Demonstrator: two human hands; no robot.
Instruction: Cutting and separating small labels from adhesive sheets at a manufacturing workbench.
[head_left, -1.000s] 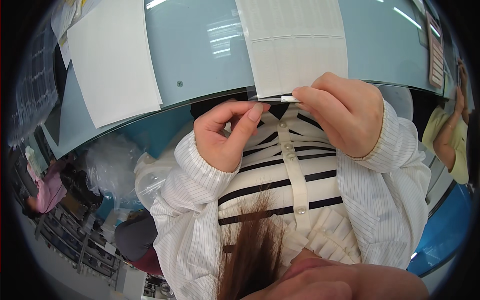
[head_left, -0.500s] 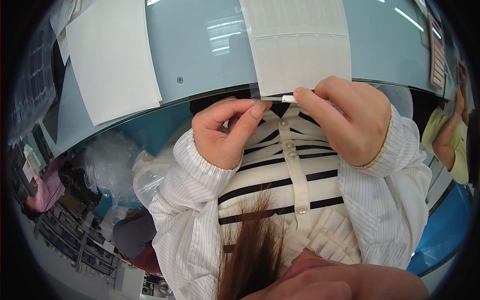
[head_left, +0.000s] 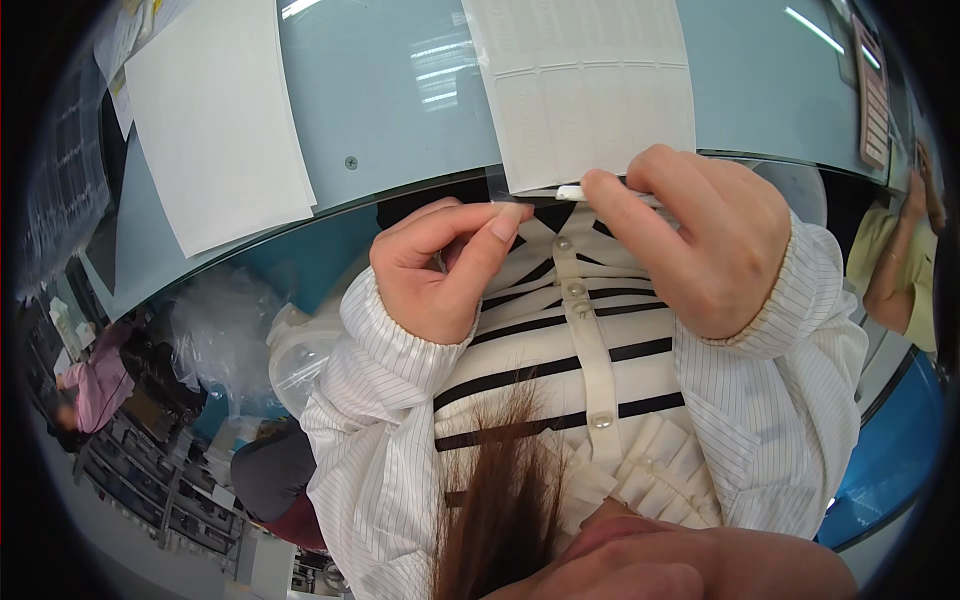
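My left hand (head_left: 440,265) is closed in a pinch, thumb against index finger, just off the table's front edge. A small piece of clear film (head_left: 502,190) shows by those fingertips, and they seem to grip it. Facing it, my right hand (head_left: 700,235) is closed around a thin tool with a white, flattened end (head_left: 570,192). Most of that tool is hidden in my fingers, so its kind is unclear. The white end and my left fingertips are slightly apart. Just beyond them lies a sheet of pale labels (head_left: 590,110), its near edge at the table's rim.
On the blue-grey table (head_left: 390,110) lie white paper sheets (head_left: 215,130) at the left. A pink calculator-like device (head_left: 872,100) sits at the far right. Clear plastic bags (head_left: 225,320) hang below the table's left side. Other people are at both sides.
Both hands keep their pinches. My left hand has shifted slightly left, and the whole view has moved a little. The tool's white end stays near the sheet's lower edge.
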